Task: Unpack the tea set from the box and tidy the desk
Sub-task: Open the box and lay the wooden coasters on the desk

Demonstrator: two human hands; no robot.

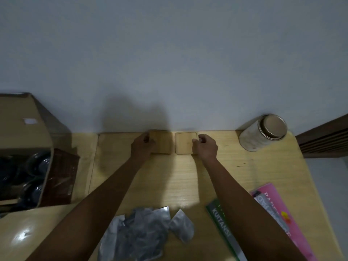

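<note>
1. Against the far edge of the desk point(235, 166), close to the white wall point(169, 53), lie two square wooden coasters side by side; the left coaster point(162, 142) and the right coaster point(185, 143) are just apart, with a narrow gap between them.
2. Both arms reach forward over the desk; the left hand point(143, 146) has its fingers curled over the left edge of the left coaster, gripping it; the right hand point(206, 146) pinches the right edge of the right coaster between thumb and bent fingers.
3. Both coasters look flat on the desk; whether either one is lifted at an edge cannot be told.
4. At the left stands the open cardboard box point(24, 129), its flap raised toward the wall; inside it show dark round pieces wrapped in clear plastic point(35, 164), too dim to name; a dark brown sheet point(62, 174) leans out of the box's right side.
5. At the near edge, between the forearms, lies a heap of crumpled plastic wrappers point(145, 234).
6. At the right corner near the wall a pale round tin with a metal lid point(261, 132) lies tilted; nearer, under the right forearm, lie a green booklet marked KUITANSI point(222, 227) and a pink packet point(278, 206).
</note>
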